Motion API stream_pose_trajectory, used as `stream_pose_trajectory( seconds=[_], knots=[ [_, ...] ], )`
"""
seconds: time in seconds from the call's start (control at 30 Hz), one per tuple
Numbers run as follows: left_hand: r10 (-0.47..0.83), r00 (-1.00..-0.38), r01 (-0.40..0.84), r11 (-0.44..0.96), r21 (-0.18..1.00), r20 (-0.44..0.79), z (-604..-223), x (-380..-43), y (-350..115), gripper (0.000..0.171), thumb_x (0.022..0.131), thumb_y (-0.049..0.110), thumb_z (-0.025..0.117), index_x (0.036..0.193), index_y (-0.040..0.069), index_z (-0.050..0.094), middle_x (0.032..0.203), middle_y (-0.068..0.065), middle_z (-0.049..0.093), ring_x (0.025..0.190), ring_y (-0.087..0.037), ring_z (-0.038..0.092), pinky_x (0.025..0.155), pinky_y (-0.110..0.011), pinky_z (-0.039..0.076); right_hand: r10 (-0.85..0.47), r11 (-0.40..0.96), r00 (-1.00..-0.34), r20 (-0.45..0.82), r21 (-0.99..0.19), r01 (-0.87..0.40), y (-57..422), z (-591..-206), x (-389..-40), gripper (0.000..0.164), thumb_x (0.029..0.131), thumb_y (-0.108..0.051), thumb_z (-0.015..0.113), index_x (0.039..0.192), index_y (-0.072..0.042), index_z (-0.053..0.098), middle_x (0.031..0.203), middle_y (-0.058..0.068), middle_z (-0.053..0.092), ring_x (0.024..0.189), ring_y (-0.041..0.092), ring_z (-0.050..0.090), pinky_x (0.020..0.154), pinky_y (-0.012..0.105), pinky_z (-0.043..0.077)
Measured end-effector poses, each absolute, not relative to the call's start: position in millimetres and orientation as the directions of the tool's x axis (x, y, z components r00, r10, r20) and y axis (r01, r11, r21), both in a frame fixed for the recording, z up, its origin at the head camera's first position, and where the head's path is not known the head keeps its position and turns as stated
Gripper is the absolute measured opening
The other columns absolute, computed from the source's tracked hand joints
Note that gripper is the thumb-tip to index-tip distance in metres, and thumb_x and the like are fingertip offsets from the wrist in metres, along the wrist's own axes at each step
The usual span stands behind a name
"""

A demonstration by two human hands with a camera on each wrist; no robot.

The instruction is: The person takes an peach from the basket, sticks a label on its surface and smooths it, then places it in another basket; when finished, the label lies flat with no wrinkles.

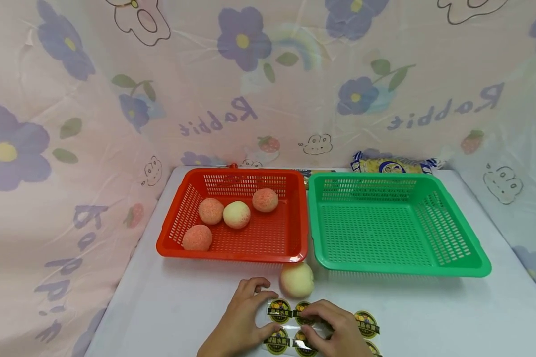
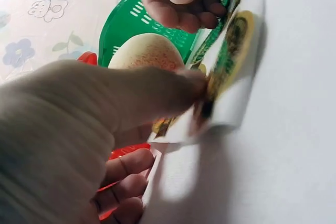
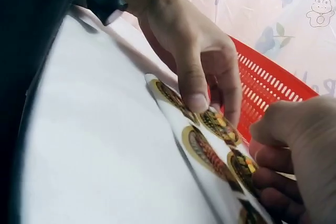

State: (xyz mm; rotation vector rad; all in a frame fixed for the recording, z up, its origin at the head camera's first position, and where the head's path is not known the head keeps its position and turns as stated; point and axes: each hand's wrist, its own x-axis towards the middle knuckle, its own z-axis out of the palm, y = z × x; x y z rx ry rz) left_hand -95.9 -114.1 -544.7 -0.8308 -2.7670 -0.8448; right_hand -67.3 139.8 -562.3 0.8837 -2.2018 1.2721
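Observation:
My left hand [image 1: 243,317] grips the left side of a sheet of round fruit stickers [image 1: 287,327], its thumb on the printed face. In the left wrist view the sheet [image 2: 239,66] stands tilted, with a shadow under its edge. My right hand [image 1: 337,327] bends over the middle of the same sheet, thumb and index finger at the stickers; its other fingers curl in, partly hidden. The stickers are black and gold with pale lettering. A pale yellow peach [image 1: 297,280] sits just beyond the sheet, against the front of the red basket; its reddish speckles show in the left wrist view.
The red basket [image 1: 232,257] at the back left contains several peaches, pink ones and a pale one [image 1: 236,214]. A green basket [image 1: 397,267] stands beside it on the right. Behind it lies a yellow and blue packet [image 1: 390,165]. Patterned cloth [image 1: 295,89] hangs around the white table.

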Motion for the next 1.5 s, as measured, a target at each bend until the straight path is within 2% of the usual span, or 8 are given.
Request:
stream_pose_trajectory(
  seconds=[0.17,0.3,0.57,0.8,0.93,1.13,1.37,1.5],
  knots=[
    [0.485,-0.813,0.582,0.656,0.480,0.323,-544,-98,-115,0.045,0.064,0.039,0.092,0.100,0.027,0.068,0.123,0.004,0.058,0.114,-0.014,0.049,0.097,-0.036,0.046,-0.320,0.374,-0.708,0.629,-0.603,-0.705,134,-565,-66,0.039,0.074,-0.006,0.086,0.107,-0.020,0.071,0.101,-0.012,0.069,0.088,0.002,0.066,0.079,0.012,0.051],
    [0.510,-0.781,0.621,0.573,0.535,0.361,-542,-99,-119,0.036,0.070,0.032,0.091,0.096,0.028,0.067,0.110,0.014,0.062,0.106,-0.006,0.051,0.093,-0.029,0.045,-0.335,0.376,-0.695,0.636,-0.586,-0.718,130,-557,-67,0.040,0.075,-0.006,0.085,0.111,-0.018,0.070,0.104,-0.009,0.069,0.090,0.005,0.066,0.082,0.013,0.051],
    [0.559,-0.743,0.642,0.439,0.629,0.368,-536,-97,-131,0.029,0.080,0.028,0.086,0.101,0.031,0.067,0.096,0.025,0.063,0.092,0.003,0.057,0.088,-0.024,0.045,-0.337,0.344,-0.657,0.674,-0.562,-0.752,110,-545,-72,0.046,0.082,-0.005,0.080,0.126,-0.010,0.066,0.093,-0.006,0.064,0.072,-0.003,0.058,0.063,0.005,0.047],
    [0.552,-0.724,0.661,0.384,0.645,0.414,-540,-95,-133,0.028,0.081,0.025,0.085,0.104,0.029,0.068,0.093,0.021,0.063,0.085,0.000,0.057,0.084,-0.020,0.043,-0.293,0.387,-0.704,0.647,-0.594,-0.706,97,-543,-71,0.029,0.081,-0.006,0.082,0.105,-0.019,0.071,0.082,-0.011,0.055,0.060,-0.006,0.046,0.054,0.001,0.037],
    [0.543,-0.750,0.628,0.406,0.664,0.377,-541,-93,-135,0.032,0.083,0.027,0.084,0.111,0.029,0.068,0.089,0.020,0.061,0.080,-0.003,0.056,0.080,-0.019,0.042,-0.262,0.410,-0.730,0.631,-0.612,-0.676,93,-544,-69,0.012,0.087,-0.014,0.078,0.094,-0.020,0.070,0.080,-0.012,0.053,0.059,-0.007,0.043,0.053,0.001,0.036],
    [0.559,-0.771,0.587,0.436,0.683,0.306,-540,-90,-140,0.042,0.086,0.025,0.081,0.126,0.030,0.068,0.101,0.021,0.062,0.086,-0.003,0.057,0.079,-0.023,0.044,-0.249,0.365,-0.780,0.574,-0.690,-0.625,93,-548,-67,0.007,0.092,-0.014,0.073,0.093,-0.019,0.067,0.088,-0.009,0.056,0.064,-0.004,0.050,0.055,0.005,0.042],
    [0.552,-0.752,0.619,0.407,0.671,0.359,-542,-92,-140,0.036,0.084,0.013,0.081,0.117,0.024,0.073,0.106,0.017,0.067,0.094,-0.003,0.060,0.083,-0.025,0.049,-0.288,0.329,-0.790,0.542,-0.718,-0.613,95,-552,-68,0.021,0.089,-0.004,0.074,0.099,-0.020,0.064,0.087,-0.012,0.060,0.069,-0.004,0.056,0.059,0.008,0.047],
    [0.527,-0.759,0.636,0.476,0.607,0.382,-543,-91,-139,0.039,0.079,0.016,0.085,0.115,0.026,0.073,0.115,0.009,0.064,0.105,-0.008,0.058,0.086,-0.031,0.052,-0.252,0.298,-0.828,0.501,-0.774,-0.559,101,-547,-66,0.020,0.091,-0.004,0.072,0.101,-0.020,0.065,0.085,-0.009,0.063,0.068,-0.001,0.060,0.059,0.012,0.051]
  ],
)
